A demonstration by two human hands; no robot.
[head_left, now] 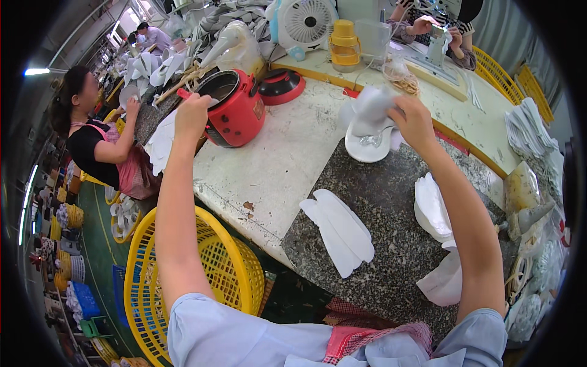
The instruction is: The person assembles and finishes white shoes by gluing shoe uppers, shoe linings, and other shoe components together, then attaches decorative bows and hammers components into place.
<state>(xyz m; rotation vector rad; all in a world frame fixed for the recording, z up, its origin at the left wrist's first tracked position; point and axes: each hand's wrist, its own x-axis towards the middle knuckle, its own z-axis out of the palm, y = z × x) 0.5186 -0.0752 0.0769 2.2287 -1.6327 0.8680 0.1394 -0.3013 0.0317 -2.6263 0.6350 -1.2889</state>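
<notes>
My left hand point(193, 115) is closed at the rim of a red pot point(238, 116), pinching a thin tool with a red handle point(183, 93). Its far end points over the pot's opening; I cannot make out its tip. My right hand point(413, 122) pinches the top of a white shoe upper point(374, 110), partly smeared by motion. Below that, a rounded white piece with a shiny clear patch point(369, 144) shows over the dark speckled slab. Nearer me lies a small stack of white insole-shaped pieces point(339, 232). More white shoe parts point(431, 208) rest beside my right forearm.
A red-and-black lid point(282, 85) sits behind the pot. A fan point(306, 23) and a yellow-topped bottle point(345, 46) stand at the back. A yellow basket point(137, 287) is at my left. Co-workers sit left and far right. Bagged goods point(532, 306) crowd the right edge.
</notes>
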